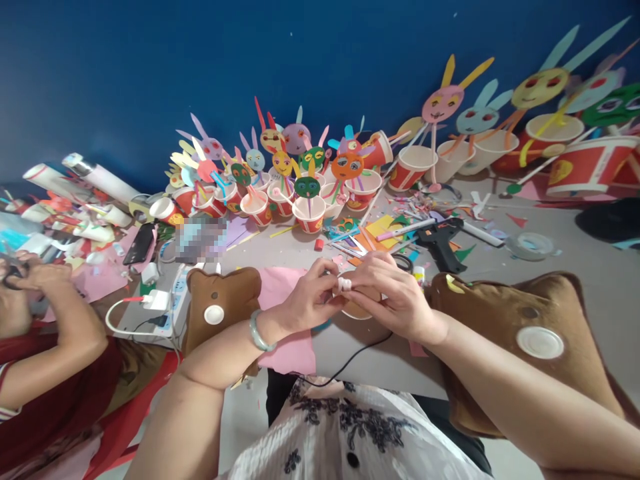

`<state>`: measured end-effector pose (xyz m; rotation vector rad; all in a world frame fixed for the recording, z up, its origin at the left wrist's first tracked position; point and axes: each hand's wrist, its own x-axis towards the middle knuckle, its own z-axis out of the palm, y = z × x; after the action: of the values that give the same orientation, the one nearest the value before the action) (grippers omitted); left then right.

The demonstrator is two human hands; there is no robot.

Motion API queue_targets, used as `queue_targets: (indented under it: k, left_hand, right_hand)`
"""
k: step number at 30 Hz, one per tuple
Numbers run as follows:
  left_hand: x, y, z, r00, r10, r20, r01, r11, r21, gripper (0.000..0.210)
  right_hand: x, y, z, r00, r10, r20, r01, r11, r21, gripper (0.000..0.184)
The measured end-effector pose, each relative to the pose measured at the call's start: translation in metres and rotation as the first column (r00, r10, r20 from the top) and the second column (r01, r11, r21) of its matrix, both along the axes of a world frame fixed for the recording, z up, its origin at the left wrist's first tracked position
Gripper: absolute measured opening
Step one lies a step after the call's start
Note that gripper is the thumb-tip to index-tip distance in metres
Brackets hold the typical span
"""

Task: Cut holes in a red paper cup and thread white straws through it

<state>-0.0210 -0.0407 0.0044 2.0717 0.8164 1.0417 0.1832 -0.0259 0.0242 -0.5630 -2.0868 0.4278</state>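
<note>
My left hand [317,293], with a pale bangle [261,331] at the wrist, meets my right hand [393,297] over the table's front part. A small white rolled piece [344,285] is pinched between the fingertips of both hands; its exact kind cannot be made out. Just below my fingers is a round brownish thing with a pale rim [361,309], partly hidden by my right hand. Pink paper [287,353] lies under my left forearm. Beyond my right hand rests a black glue gun [441,241].
Paper cups [309,215] with paper animal faces on strips line the blue wall. Scissors [359,247], paper scraps and tape [533,245] lie behind my hands. Brown cushions [565,380] flank me. A power strip [176,297] and co-worker's arm [75,327] are at left.
</note>
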Motion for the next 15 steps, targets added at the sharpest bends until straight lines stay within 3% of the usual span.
queue_targets:
  k: [2, 4, 6, 8, 11, 15]
  left_hand:
    - [0.000, 0.000, 0.000, 0.997, 0.053, 0.055, -0.052, 0.998, -0.021, 0.013]
    - [0.000, 0.001, 0.000, 0.985, 0.132, 0.107, -0.125, 0.990, -0.072, 0.016]
    - [-0.003, 0.002, 0.001, 0.971, 0.198, 0.132, -0.183, 0.976, -0.119, 0.019]
    - [-0.005, 0.004, 0.003, 0.962, 0.235, 0.141, -0.213, 0.965, -0.151, 0.021]
    - [-0.007, 0.005, 0.006, 0.963, 0.240, 0.122, -0.217, 0.961, -0.173, 0.023]
    - [-0.008, 0.004, 0.007, 0.967, 0.235, 0.094, -0.237, 0.972, 0.006, 0.020]
  right_hand:
    - [0.002, 0.000, -0.001, 0.999, -0.029, -0.019, 0.029, 1.000, -0.005, 0.022]
    - [0.006, 0.003, -0.001, 0.999, -0.053, 0.003, 0.053, 0.998, -0.031, 0.052]
    - [0.009, 0.006, -0.001, 0.994, -0.053, 0.098, 0.061, 0.995, -0.077, 0.084]
    - [0.010, 0.008, -0.003, 0.975, -0.056, 0.215, 0.086, 0.987, -0.134, 0.098]
    - [0.007, 0.008, -0.009, 0.951, -0.078, 0.300, 0.137, 0.974, -0.181, 0.091]
    - [0.001, 0.005, -0.013, 0.958, -0.082, 0.274, 0.123, 0.983, -0.137, 0.071]
